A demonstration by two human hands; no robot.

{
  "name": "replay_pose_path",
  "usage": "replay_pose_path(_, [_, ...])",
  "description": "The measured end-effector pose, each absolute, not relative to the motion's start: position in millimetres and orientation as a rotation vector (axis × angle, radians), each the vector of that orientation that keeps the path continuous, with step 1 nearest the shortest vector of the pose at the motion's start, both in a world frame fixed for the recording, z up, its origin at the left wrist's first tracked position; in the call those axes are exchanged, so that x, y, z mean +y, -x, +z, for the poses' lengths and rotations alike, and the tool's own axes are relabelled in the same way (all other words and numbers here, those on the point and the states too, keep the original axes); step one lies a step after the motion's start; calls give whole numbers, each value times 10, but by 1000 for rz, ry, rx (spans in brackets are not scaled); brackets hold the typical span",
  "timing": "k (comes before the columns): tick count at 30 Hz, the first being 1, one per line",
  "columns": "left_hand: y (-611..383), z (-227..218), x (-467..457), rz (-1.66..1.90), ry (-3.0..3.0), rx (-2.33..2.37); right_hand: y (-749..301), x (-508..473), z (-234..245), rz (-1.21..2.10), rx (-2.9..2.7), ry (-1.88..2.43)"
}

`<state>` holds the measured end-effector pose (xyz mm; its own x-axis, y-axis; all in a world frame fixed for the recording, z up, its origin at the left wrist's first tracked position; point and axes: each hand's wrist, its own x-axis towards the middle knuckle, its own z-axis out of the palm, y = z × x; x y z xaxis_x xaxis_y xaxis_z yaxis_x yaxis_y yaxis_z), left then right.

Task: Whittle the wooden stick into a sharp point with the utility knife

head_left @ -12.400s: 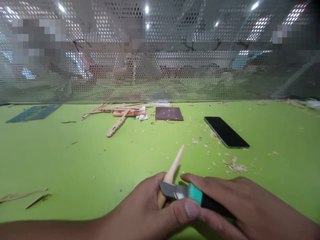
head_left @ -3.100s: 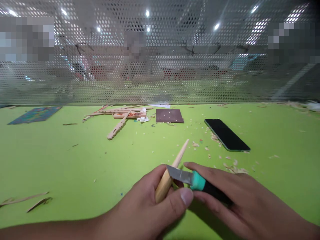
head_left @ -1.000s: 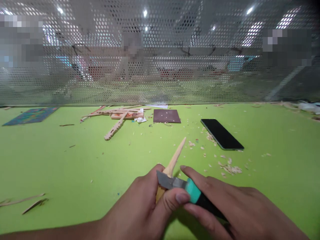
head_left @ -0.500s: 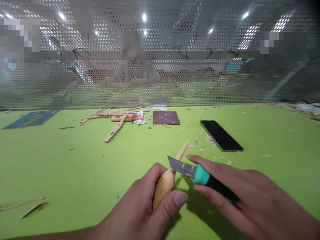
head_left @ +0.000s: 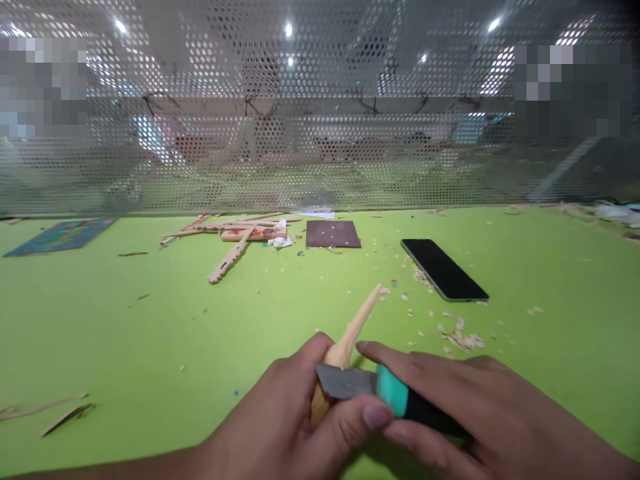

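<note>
My left hand [head_left: 310,413] is wrapped round the thick end of a pale carved wooden piece [head_left: 355,327], whose thin tapered end points up and away. In my right hand [head_left: 465,400] is a utility knife [head_left: 393,392] with a teal collar and black handle. Its wide grey blade lies across the thick part of the wood, close to my left thumb. The thumb appears to touch the knife near the collar. My right index fingertip reaches up beside the wood's neck. The lower end of the wood is hidden in my left palm.
A black phone [head_left: 445,270] lies at the right, with wood shavings [head_left: 463,340] near it. Behind are a brown sandpaper sheet [head_left: 333,235], carved wooden sticks [head_left: 233,257] and a patterned sheet [head_left: 60,237]. A perforated metal screen [head_left: 320,160] borders the green table's far side.
The knife has moved down and toward me, from the wood's thin neck to its thick part. My right hand came with it, closer to my left thumb. More shavings lie right of the wood.
</note>
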<state>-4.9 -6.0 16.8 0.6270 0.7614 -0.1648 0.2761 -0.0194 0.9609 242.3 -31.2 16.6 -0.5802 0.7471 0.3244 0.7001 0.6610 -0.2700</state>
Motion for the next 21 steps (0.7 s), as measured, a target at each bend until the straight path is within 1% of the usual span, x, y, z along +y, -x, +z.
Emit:
replay_pose_path(7, [47, 167, -90, 512, -1668, 929, -2402, -421, 89, 140, -2421, 1220])
replay_pose_path(14, [69, 112, -93, 486, -1663, 978, -2353, -461, 24, 1, -2398, 1183])
replay_pose_path(21, [39, 186, -83, 493, -1716, 1020, -2356, -440, -5, -202, -2388, 1151])
